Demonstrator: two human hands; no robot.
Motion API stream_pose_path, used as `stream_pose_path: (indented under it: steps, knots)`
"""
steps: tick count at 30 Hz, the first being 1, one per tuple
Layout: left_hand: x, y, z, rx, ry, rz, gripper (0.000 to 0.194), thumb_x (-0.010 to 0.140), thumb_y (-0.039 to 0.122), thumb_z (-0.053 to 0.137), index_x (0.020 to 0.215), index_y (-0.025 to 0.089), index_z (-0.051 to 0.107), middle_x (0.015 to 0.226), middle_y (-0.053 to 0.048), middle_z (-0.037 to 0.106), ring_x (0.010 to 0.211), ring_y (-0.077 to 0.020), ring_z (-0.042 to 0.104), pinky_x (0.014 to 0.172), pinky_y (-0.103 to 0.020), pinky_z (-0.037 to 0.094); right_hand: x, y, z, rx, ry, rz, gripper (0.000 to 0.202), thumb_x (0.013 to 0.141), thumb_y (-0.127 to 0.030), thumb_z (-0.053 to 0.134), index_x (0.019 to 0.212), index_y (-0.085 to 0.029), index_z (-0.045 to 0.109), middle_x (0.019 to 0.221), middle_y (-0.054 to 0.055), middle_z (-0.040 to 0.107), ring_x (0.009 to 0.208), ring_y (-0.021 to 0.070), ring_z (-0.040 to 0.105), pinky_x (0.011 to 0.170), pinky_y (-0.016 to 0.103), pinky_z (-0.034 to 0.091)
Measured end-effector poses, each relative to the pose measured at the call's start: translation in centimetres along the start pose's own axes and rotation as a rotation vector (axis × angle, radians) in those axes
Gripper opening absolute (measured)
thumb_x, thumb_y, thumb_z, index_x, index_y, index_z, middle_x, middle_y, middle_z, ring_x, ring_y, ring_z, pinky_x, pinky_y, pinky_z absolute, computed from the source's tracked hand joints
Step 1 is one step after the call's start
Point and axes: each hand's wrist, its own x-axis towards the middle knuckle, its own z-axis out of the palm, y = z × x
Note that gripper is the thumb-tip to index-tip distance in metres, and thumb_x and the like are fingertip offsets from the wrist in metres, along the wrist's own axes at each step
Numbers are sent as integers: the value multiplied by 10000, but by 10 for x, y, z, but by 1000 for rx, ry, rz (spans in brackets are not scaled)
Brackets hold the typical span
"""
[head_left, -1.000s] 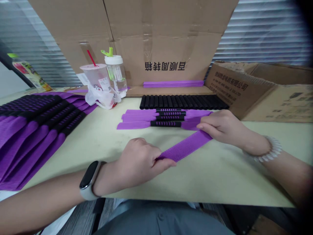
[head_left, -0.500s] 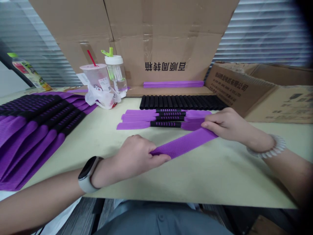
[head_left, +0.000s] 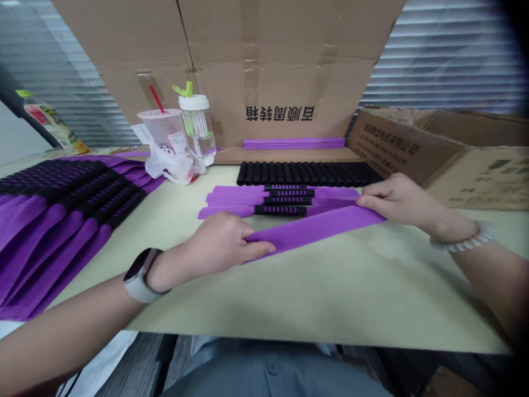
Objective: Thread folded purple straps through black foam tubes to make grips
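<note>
Between my two hands a flat purple webbing strap (head_left: 314,229) is stretched above the table, its right end higher than its left. My left hand (head_left: 219,242), with a grey band on the wrist, is closed on the left end. Thumb and fingers of my right hand (head_left: 390,198) pinch the other end. Just behind lie several purple straps with black ribbed grips (head_left: 281,210) around their middles. Farther back a row of black grip tubes (head_left: 306,173) lies side by side. What is inside my left fist is hidden.
A large heap of gripped purple straps (head_left: 78,204) covers the left side. A lidded cup (head_left: 163,138), a water bottle (head_left: 196,127) and a drink bottle (head_left: 52,121) stand at the back left. Flat purple straps (head_left: 293,143) lie by the cardboard; an open carton (head_left: 446,160) stands right.
Both hands have moved apart, the left one to the left and the right one to the right and slightly up. More of the strap shows between them, at a flatter slant.
</note>
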Motion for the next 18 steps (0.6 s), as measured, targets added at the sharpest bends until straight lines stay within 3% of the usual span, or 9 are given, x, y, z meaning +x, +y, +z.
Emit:
stream_pose_path:
  steps: [2, 6, 7, 9, 12, 15, 18]
  knots:
    - [2, -9, -8, 13, -45, 9, 541, 853, 491, 532, 444, 157, 412, 429, 58, 253, 412, -68, 224, 438, -249, 131, -1, 2, 1, -17, 3, -13, 478, 934, -442, 449, 534, -182, 425, 493, -45, 305, 450, 66, 282, 471, 258, 244]
    - [5, -37, -21, 84, -262, 38, 554, 917, 529, 436, 516, 158, 526, 441, 36, 422, 387, -76, 344, 432, -232, 211, -1, -10, 17, -51, -105, -169, 517, 896, -558, 496, 548, -178, 458, 472, -61, 297, 443, 71, 262, 478, 264, 229]
    - [4, -42, -22, 143, -273, 41, 543, 924, 533, 430, 554, 158, 564, 470, 24, 480, 405, -86, 399, 447, -230, 247, -1, -18, 23, -59, -135, -200, 520, 883, -577, 512, 555, -176, 471, 468, -58, 329, 444, 74, 276, 484, 263, 231]
    - [3, -43, -19, 340, -147, 14, 468, 899, 543, 490, 672, 157, 627, 596, -24, 596, 536, -145, 541, 536, -248, 351, -2, -36, 35, -96, -147, -229, 525, 890, -569, 510, 550, -169, 496, 459, -42, 386, 447, 83, 316, 498, 266, 228]
    - [-1, -23, -7, 460, 64, 42, 460, 845, 551, 585, 1014, 127, 632, 962, -134, 674, 913, -288, 620, 773, -374, 448, -4, -67, 48, -156, -81, -241, 490, 954, -466, 456, 589, -160, 567, 496, -10, 476, 480, 101, 384, 529, 274, 231]
    - [-7, 9, 7, 232, 49, 165, 525, 882, 487, 574, 1231, 100, 514, 1170, -155, 626, 1089, -287, 576, 887, -405, 449, -7, -93, 57, -106, -33, -278, 468, 982, -430, 418, 659, -154, 614, 549, 8, 536, 506, 109, 433, 533, 272, 234]
    - [-12, 30, 22, 94, -25, 239, 534, 865, 504, 598, 1226, 123, 499, 1106, -108, 654, 1010, -265, 610, 856, -394, 471, -11, -108, 63, -31, 7, -335, 477, 1002, -427, 366, 730, -148, 642, 568, 14, 560, 505, 107, 454, 525, 260, 247]
